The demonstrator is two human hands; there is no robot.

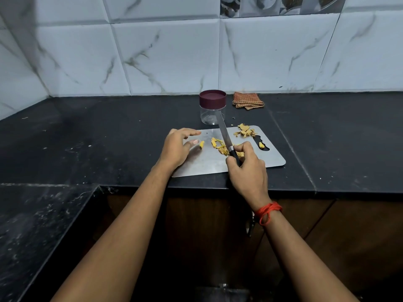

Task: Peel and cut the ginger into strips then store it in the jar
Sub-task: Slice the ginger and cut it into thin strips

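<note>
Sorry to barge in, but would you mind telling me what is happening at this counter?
A person is cutting ginger on a metal cutting board. The right hand grips a knife over the cut ginger strips; the left hand is open beside a small piece. Peelings lie at the far edge. The jar is lidded and looks empty.

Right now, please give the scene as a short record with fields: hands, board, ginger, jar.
left hand: open, fingers spread over the board, beside one ginger piece
right hand: grips knife
board: metal, on counter
strips: mid-board, by the blade
peels: far right corner of board
jar: behind board, lid on, looks empty
</note>
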